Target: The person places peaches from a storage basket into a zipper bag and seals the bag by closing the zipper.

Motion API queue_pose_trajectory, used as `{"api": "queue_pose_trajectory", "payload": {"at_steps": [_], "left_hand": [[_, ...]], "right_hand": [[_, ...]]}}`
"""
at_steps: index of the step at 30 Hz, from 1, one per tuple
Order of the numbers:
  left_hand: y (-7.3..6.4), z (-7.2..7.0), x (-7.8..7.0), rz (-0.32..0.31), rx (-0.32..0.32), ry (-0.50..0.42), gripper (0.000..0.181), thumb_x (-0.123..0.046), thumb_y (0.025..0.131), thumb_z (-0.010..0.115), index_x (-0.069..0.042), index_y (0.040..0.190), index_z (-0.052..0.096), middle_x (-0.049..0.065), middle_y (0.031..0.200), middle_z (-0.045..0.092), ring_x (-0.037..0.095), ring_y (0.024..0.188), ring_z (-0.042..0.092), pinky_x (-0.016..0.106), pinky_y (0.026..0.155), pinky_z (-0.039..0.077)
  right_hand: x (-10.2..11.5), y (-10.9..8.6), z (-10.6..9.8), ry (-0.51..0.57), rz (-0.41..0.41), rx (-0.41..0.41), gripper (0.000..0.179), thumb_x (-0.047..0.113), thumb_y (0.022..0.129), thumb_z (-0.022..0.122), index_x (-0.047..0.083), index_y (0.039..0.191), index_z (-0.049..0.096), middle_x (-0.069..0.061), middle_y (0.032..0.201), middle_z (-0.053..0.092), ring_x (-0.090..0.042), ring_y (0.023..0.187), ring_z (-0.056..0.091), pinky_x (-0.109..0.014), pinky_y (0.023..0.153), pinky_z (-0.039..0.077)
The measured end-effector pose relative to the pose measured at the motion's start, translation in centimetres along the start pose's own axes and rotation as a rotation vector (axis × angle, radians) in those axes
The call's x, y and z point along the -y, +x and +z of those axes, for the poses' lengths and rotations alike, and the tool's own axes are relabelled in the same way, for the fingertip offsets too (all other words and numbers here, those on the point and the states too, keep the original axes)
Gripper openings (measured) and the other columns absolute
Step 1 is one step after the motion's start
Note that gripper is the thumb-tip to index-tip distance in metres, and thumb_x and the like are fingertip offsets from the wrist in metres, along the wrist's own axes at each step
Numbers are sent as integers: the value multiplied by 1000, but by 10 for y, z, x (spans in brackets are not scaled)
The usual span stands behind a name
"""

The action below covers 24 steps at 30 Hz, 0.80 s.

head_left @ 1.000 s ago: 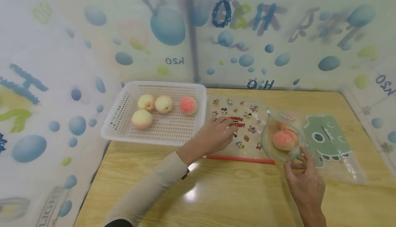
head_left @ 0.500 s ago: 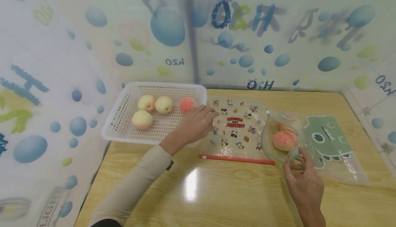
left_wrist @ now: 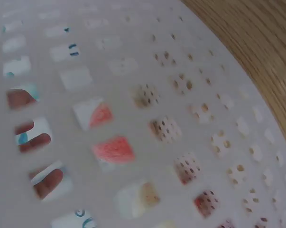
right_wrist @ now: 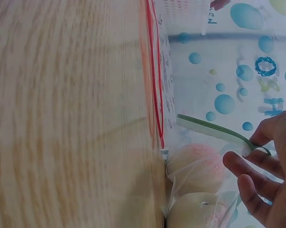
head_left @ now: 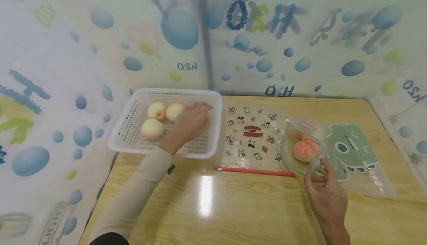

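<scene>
In the head view my left hand (head_left: 188, 124) reaches into the white plastic basket (head_left: 216, 135), its fingers extended over a red peach (head_left: 208, 114) that they mostly hide. Through the basket's holes, the left wrist view shows that peach (left_wrist: 114, 149) and some fingertips (left_wrist: 49, 183) beside it. Three paler peaches, one of them (head_left: 152, 129) nearest the front, lie further left in the basket. My right hand (head_left: 327, 198) pinches the green rim of a clear zip bag (head_left: 355, 145) with a dinosaur print, keeping its mouth spread. Inside are two peaches, the front one (head_left: 305, 151) pinkish red.
Between basket and dinosaur bag lies a flat clear zip bag (head_left: 252, 141) with cartoon figures and a red slider strip (head_left: 257, 171). Everything stands on a wooden table (head_left: 240, 211). A patterned wall (head_left: 260, 45) rises right behind the table's back edge.
My left hand has moved left from above the cartoon zip bag, across the basket's rim, to over the red peach. The right hand stays at the dinosaur bag's rim.
</scene>
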<state>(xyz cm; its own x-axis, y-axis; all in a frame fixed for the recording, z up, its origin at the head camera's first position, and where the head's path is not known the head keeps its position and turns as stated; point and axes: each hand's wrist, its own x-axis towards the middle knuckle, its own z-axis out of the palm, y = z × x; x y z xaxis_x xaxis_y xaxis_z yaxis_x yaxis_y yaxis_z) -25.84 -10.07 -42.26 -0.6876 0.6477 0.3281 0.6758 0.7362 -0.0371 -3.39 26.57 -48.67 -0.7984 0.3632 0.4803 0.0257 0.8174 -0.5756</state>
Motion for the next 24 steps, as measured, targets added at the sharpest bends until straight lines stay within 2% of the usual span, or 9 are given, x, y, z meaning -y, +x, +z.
{"api": "queue_pose_trajectory", "payload": {"at_steps": [3,5,11,15,20,24], "left_hand": [[1,5,7,-33,8,8,42,-19,97,62,1,134,59,20,130,62,38,119,57,50,96,49],[0,7,9,-70,34,11,46,-21,98,62,1,138,56,22,132,60,39,121,55,52,96,48],[1,11,12,-168,182,17,61,-28,98,65,1,147,43,25,140,50,42,129,47,55,101,44],[1,14,15,-204,250,18,66,-31,97,66,0,149,40,25,142,46,42,131,44,56,101,43],[2,22,18,-196,270,36,66,-32,95,69,-1,147,41,24,142,47,42,131,43,57,100,44],[2,26,19,-177,247,70,63,-31,94,70,-1,144,46,23,129,54,41,119,51,53,93,48]], "right_hand": [[0,0,-1,1,8,1,52,9,85,73,0,134,58,-12,96,75,-7,54,59,-15,43,38],[1,1,-1,4,12,4,52,9,85,73,0,134,58,-13,96,75,-9,54,60,-15,43,38],[1,1,-2,-1,5,5,52,9,85,73,0,134,58,-13,97,75,-22,54,64,-16,42,38],[2,0,-1,-4,13,9,52,11,86,72,1,135,58,-13,97,75,-28,58,67,-15,44,38],[1,0,-2,3,18,20,53,10,86,72,1,136,57,-14,99,75,-32,60,69,-14,45,38],[0,-1,-2,9,9,21,53,9,86,72,1,136,56,-15,99,75,-33,59,69,-14,44,38]]}}
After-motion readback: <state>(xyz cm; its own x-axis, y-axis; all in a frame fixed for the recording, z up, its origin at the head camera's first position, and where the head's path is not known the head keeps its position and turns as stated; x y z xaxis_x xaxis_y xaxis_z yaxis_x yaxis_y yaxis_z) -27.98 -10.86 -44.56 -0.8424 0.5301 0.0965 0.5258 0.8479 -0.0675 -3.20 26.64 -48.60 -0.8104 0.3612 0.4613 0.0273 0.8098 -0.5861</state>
